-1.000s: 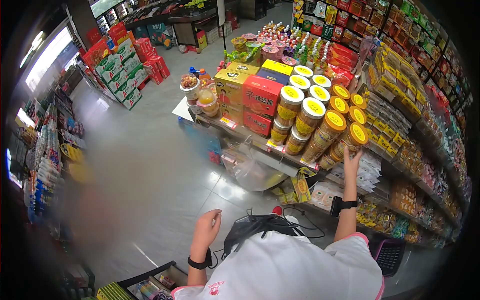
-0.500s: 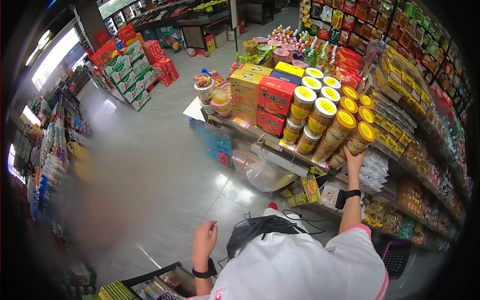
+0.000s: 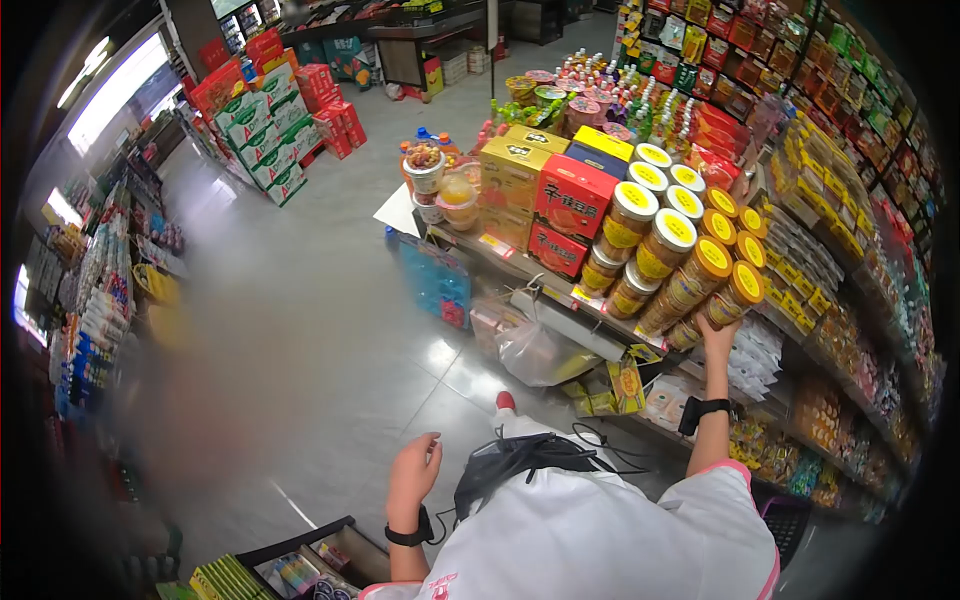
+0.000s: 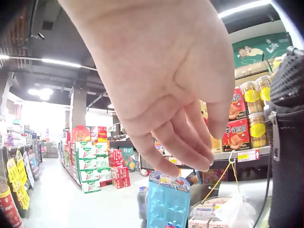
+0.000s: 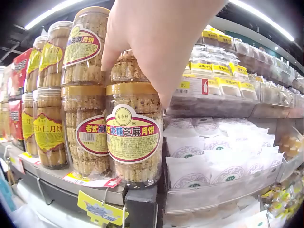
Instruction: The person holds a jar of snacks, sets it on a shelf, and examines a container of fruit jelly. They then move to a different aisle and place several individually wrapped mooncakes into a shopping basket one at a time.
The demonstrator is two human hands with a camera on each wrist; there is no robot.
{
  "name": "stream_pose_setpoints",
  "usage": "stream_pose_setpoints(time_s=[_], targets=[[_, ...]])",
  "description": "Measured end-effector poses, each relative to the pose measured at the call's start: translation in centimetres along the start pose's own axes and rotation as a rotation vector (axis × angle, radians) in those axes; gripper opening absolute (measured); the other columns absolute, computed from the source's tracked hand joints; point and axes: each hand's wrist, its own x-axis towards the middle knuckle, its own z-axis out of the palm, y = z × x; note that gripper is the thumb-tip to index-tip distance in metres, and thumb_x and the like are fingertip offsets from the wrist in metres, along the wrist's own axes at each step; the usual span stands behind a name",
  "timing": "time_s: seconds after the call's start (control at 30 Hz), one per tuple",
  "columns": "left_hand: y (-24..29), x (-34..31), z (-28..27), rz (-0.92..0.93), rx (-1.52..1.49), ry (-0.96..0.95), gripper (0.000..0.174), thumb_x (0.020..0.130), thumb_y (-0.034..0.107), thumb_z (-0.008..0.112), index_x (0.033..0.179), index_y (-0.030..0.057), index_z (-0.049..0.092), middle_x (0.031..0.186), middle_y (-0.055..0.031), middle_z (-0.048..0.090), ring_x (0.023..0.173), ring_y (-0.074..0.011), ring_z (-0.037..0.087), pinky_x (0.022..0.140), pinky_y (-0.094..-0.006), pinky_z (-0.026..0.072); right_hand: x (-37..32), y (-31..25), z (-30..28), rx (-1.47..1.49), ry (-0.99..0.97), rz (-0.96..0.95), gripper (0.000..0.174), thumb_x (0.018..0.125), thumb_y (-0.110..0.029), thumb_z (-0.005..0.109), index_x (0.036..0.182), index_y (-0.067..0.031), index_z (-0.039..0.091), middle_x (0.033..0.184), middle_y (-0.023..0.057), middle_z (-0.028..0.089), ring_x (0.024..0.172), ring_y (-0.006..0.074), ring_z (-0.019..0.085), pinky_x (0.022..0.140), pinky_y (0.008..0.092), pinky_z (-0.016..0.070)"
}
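Observation:
My right hand (image 3: 717,338) reaches to the front right corner of the shelf display and grips an orange-lidded jar of mooncakes (image 3: 738,300). That jar stands on top of another jar of mooncakes (image 5: 134,137), whose red and yellow label faces forward. In the right wrist view the hand covers most of the gripped jar, and a strip of it (image 5: 127,66) shows beside the thumb. To its left stand matching stacked jars (image 5: 84,47). My left hand (image 3: 413,472) hangs in front of the body, fingers loosely bent, holding nothing.
White-lidded jars (image 3: 672,235), red boxes (image 3: 572,200) and gold boxes (image 3: 515,170) line the display's left part. White packets (image 5: 218,152) fill the shelf right of the jars. A plastic bag (image 3: 540,350) hangs below the front edge. A dark basket (image 3: 785,525) stands at lower right.
The head view has shifted, so the display appears farther right. My right hand stays on the upper jar, which now stands nearer the neighbouring orange-lidded jar. The left hand remains loosely bent.

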Motion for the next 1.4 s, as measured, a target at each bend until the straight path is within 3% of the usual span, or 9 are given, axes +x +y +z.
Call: stream_pose_setpoints(time_s=[0.1, 0.27, 0.37, 0.5, 0.77, 0.93, 1.03, 1.27, 1.4], targets=[[-0.5, 0.6, -1.3, -0.075, -0.007, 0.015, 0.021, 0.084, 0.013, 0.056, 0.101, 0.0016, 0.06, 0.086, -0.0168, 0.064, 0.077, -0.0299, 0.062, 0.068, -0.0368, 0.048, -0.4, 1.2, 0.7, -0.108, 0.1, 0.007, 0.095, 0.068, -0.023, 0.077, 0.137, 0.0035, 0.017, 0.134, 0.0243, 0.032, 0.126, 0.035, 0.032, 0.103, 0.0396, 0.0262], [-3.8, 0.9, -2.8, -0.223, 0.019, 0.07, 0.022, 0.083, 0.013, 0.057, 0.101, 0.001, 0.06, 0.086, -0.0168, 0.064, 0.077, -0.0299, 0.063, 0.067, -0.0371, 0.0484, -4.9, -12.1, 2.3, -0.421, 0.486, -0.16, 0.076, 0.081, -0.012, 0.062, 0.139, 0.0012, 0.017, 0.139, 0.0255, 0.025, 0.128, 0.0408, 0.027, 0.105, 0.0463, 0.0223], [-5.8, 1.0, -2.9, -0.234, 0.074, 0.068, 0.023, 0.082, 0.013, 0.059, 0.101, 0.0008, 0.06, 0.083, -0.0168, 0.064, 0.075, -0.0285, 0.063, 0.063, -0.0363, 0.0488, -5.9, -18.5, 4.9, -0.411, 0.384, -0.579, 0.066, 0.084, -0.009, 0.056, 0.138, 0.0002, 0.02, 0.138, 0.0244, 0.027, 0.128, 0.0398, 0.028, 0.105, 0.0486, 0.0211], [-6.4, 2.9, -2.9, -0.261, 0.096, 0.038, 0.026, 0.082, 0.015, 0.06, 0.103, 0.0006, 0.06, 0.085, -0.0181, 0.064, 0.077, -0.0291, 0.064, 0.065, -0.0364, 0.0499, -6.4, -22.1, 10.4, -0.381, 0.231, -0.692, 0.06, 0.081, -0.004, 0.057, 0.134, -0.0004, 0.029, 0.137, 0.0237, 0.028, 0.127, 0.039, 0.03, 0.104, 0.0485, 0.0242], [-6.1, 8.2, -4.6, -0.309, 0.105, 0.12, 0.028, 0.082, 0.017, 0.059, 0.105, 0.0012, 0.059, 0.089, -0.0181, 0.065, 0.08, -0.0299, 0.063, 0.069, -0.0364, 0.0503, -5.7, -24.9, 20.0, -0.161, -0.036, -0.674, 0.054, 0.08, -0.002, 0.057, 0.13, -0.0045, 0.038, 0.137, 0.0219, 0.031, 0.125, 0.0382, 0.034, 0.1, 0.0458, 0.0279], [-7.7, 11.4, -4.4, -0.35, 0.153, 0.108, 0.029, 0.082, 0.018, 0.059, 0.106, 0.0014, 0.059, 0.089, -0.0182, 0.065, 0.08, -0.0306, 0.063, 0.07, -0.0365, 0.0504, -5.3, -26.1, 25.8, -0.026, -0.126, -0.731, 0.042, 0.079, 0.0, 0.055, 0.12, -0.0034, 0.047, 0.124, 0.0183, 0.046, 0.114, 0.0357, 0.043, 0.096, 0.0442, 0.0326], [-8.8, 13.2, -3.8, -0.327, 0.11, 0.109, 0.029, 0.083, 0.018, 0.059, 0.106, 0.0013, 0.059, 0.088, -0.0183, 0.065, 0.079, -0.0316, 0.064, 0.07, -0.037, 0.0506, -6.2, -26.6, 28.3, 0.017, -0.403, -0.774, 0.037, 0.078, -0.001, 0.055, 0.114, -0.002, 0.05, 0.119, 0.0175, 0.049, 0.11, 0.0359, 0.046, 0.095, 0.0435, 0.035], [-9.6, 22.4, -7.0, -0.159, 0.095, -0.008, 0.029, 0.083, 0.018, 0.059, 0.107, 0.0018, 0.059, 0.089, -0.0191, 0.065, 0.081, -0.0325, 0.063, 0.071, -0.038, 0.0503, -6.9, -30.4, 33.4, -0.001, -0.799, -0.855, 0.034, 0.08, -0.008, 0.057, 0.113, -0.0016, 0.051, 0.115, 0.0175, 0.049, 0.104, 0.0366, 0.049, 0.089, 0.0413, 0.0411], [-10.2, 29.9, -9.4, -0.014, 0.122, -0.048, 0.028, 0.084, 0.018, 0.058, 0.107, 0.0012, 0.058, 0.092, -0.0194, 0.064, 0.084, -0.0336, 0.062, 0.075, -0.039, 0.0494, -7.0, -32.2, 37.1, -0.112, -0.906, -0.649, 0.044, 0.083, -0.013, 0.058, 0.122, -0.0016, 0.044, 0.123, 0.0196, 0.041, 0.104, 0.0402, 0.049, 0.089, 0.0437, 0.0425]])
